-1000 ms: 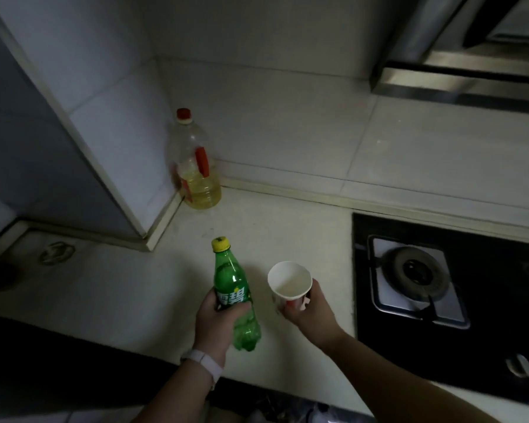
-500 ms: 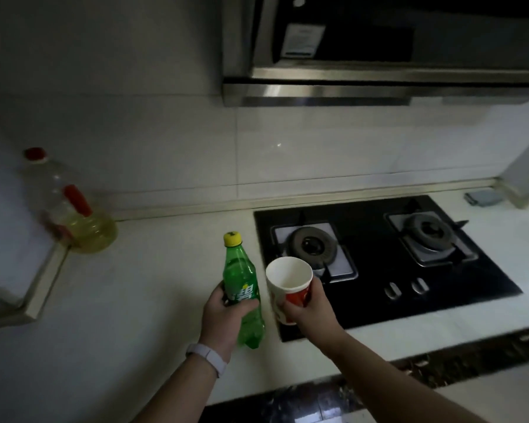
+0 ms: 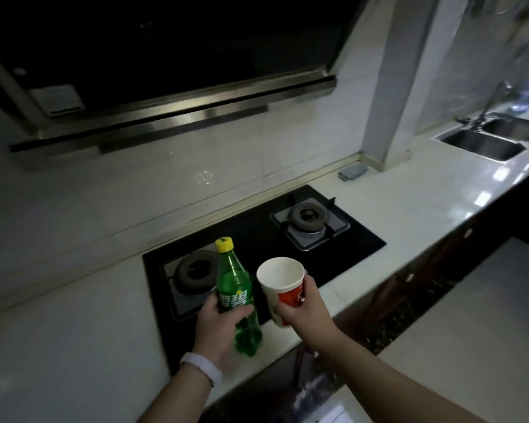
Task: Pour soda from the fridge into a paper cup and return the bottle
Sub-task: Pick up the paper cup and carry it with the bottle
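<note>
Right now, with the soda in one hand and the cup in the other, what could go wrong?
1. The yellow cap is on the green soda bottle, and both hands are full, so opening it may be awkward.
2. The paper cup is held in the air by the right hand over the stove; squeezing could crumple it.
3. A carried bottle might fizz over.

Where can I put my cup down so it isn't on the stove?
Bare counter lies left of the stove. A second bare stretch runs right of the stove toward the sink. The strip in front of the stove is narrow, and the bottle and cup crowd it.
</note>
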A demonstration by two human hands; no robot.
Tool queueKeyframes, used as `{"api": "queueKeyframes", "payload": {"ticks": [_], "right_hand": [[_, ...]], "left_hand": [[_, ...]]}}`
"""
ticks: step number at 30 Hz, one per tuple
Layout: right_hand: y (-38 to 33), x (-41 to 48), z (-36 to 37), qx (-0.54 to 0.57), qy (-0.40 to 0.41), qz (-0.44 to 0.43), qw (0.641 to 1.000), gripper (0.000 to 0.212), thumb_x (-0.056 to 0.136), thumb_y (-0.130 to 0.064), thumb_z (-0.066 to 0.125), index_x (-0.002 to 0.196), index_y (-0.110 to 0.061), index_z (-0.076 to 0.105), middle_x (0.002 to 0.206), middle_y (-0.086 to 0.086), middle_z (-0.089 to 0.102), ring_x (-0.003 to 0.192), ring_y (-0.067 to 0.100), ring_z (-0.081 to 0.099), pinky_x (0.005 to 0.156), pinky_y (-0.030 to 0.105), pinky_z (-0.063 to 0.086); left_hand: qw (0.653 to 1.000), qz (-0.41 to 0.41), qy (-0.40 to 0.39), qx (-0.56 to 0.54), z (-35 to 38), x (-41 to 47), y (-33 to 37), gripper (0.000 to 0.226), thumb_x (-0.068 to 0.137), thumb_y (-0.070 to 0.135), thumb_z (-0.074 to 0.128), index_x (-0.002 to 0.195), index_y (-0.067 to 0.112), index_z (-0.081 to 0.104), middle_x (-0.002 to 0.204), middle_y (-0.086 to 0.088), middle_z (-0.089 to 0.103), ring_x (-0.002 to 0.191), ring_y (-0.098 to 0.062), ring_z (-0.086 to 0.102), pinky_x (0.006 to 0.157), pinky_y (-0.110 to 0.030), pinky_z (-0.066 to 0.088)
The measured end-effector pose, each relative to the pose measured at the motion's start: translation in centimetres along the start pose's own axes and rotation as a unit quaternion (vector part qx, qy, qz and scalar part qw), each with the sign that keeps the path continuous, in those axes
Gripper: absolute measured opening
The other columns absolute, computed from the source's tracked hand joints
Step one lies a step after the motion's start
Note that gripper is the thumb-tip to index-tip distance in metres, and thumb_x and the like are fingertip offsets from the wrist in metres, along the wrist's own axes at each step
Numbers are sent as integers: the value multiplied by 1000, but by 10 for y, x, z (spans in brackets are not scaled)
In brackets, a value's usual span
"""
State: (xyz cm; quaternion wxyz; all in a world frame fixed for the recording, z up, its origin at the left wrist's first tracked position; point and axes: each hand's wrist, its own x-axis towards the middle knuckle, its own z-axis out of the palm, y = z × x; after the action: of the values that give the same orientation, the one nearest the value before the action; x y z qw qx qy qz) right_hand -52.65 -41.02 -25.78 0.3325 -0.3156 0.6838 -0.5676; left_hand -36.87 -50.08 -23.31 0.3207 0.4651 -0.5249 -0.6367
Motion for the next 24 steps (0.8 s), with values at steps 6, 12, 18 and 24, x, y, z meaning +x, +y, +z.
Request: {"api": "queueKeyframes", "payload": {"ticks": [6, 12, 18, 24], "right_hand": [[6, -4, -116, 4, 59, -9, 998, 78, 60, -54, 81, 124, -31, 43, 118, -8, 57, 103, 3, 59, 74, 14, 48], [9, -16, -205, 38, 120, -11, 992, 85, 51, -60, 81, 123, -30, 47, 116, -7, 62, 100, -2, 62, 75, 14, 49], [14, -35, -270, 58, 169, 18, 984, 79, 51, -60, 80, 118, -36, 46, 113, -12, 62, 96, -5, 63, 71, 12, 49], [28, -32, -323, 55, 238, 50, 968, 76, 57, -46, 84, 122, -31, 47, 114, -7, 65, 100, 2, 64, 80, 20, 52]], "left_hand": [[999, 20, -43, 12, 115, -11, 4, 37, 71, -2, 78, 102, 16, 69, 91, -3, 76, 82, -21, 72, 68, -34, 54], [994, 20, -102, 14, 202, -26, 8, 39, 71, -10, 75, 102, 12, 67, 90, -9, 74, 68, -12, 71, 51, -20, 52], [985, 20, -170, 31, 268, -27, 3, 37, 71, -4, 77, 99, 18, 70, 90, -7, 75, 83, -25, 71, 65, -33, 54], [972, 5, -231, 40, 334, -18, -6, 39, 71, -10, 74, 103, 12, 69, 91, -9, 75, 76, -18, 72, 60, -26, 54]]}}
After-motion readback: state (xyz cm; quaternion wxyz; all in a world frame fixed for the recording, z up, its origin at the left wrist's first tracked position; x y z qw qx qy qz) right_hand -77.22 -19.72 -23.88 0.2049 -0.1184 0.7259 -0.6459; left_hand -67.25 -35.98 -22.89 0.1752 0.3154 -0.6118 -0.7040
